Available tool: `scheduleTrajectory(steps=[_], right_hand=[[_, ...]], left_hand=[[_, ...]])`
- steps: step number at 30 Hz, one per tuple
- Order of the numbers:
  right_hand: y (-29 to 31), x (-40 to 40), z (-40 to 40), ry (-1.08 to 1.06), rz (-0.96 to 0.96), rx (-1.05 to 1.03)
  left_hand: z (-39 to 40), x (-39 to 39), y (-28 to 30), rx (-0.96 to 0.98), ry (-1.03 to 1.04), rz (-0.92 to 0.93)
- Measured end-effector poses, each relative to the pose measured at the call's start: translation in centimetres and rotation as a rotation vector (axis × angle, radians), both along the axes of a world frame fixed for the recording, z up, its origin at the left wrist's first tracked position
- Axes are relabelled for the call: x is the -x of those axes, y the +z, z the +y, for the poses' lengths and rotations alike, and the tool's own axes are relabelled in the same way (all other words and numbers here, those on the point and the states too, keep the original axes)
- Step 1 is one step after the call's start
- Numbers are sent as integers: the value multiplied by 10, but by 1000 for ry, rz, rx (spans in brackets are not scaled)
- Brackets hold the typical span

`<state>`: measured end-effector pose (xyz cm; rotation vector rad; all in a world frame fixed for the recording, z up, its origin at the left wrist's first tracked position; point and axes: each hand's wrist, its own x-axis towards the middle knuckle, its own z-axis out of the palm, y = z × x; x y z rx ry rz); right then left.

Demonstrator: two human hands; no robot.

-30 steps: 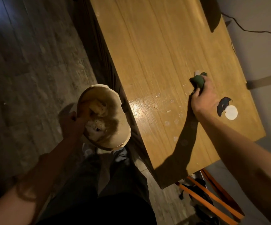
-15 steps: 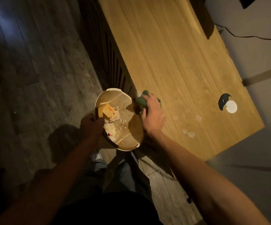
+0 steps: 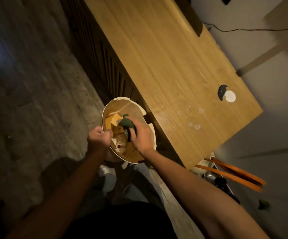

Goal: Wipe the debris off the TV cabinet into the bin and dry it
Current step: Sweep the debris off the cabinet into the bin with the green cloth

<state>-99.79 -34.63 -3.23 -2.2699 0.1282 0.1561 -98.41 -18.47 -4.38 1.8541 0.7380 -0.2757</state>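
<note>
A round cream bin (image 3: 122,105) hangs just off the front edge of the wooden TV cabinet (image 3: 165,66). My left hand (image 3: 99,138) grips the bin's near left rim. Over the bin's opening, my right hand (image 3: 140,138) holds a dark green cloth (image 3: 127,124) bunched in its fingers. Inside the bin lie a yellow piece and pale scraps of debris (image 3: 119,144). Several clear water droplets (image 3: 194,125) sit on the cabinet top near its right end.
A white disc beside a dark cable hole (image 3: 230,96) marks the cabinet's right end. A black cable (image 3: 243,29) runs along the wall behind. Orange straps (image 3: 231,175) and dark gear lie on the floor below the cabinet's end. My legs stand on the stone-look floor (image 3: 36,100).
My right hand swept the green cloth from the cabinet's right part to its front edge and now out over the bin. The bin stayed held at the edge.
</note>
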Motion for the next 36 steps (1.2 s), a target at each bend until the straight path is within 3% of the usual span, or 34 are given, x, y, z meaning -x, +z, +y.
scheduleTrajectory(steps=[6, 13, 18, 22, 27, 33, 36], right_hand=[[33, -44, -84, -260, -136, -17], [32, -100, -251, -571, -165, 111], [29, -133, -383, -527, -64, 420], [22, -160, -451, -553, 7, 443], [-8, -175, -459, -577, 98, 438], [-13, -156, -414, -338, -38, 526], [-10, -141, -385, -335, -8, 584]], left_hand=[[-10, 3, -17, -74, 48, 70], [-16, 14, -47, -130, 53, 130], [-28, 18, -62, -139, 94, 53], [-31, 18, -68, -125, 173, 40], [-41, 21, -68, -72, 223, -1], [-52, 35, -69, -1, 308, 43], [-55, 37, -65, -20, 308, 45]])
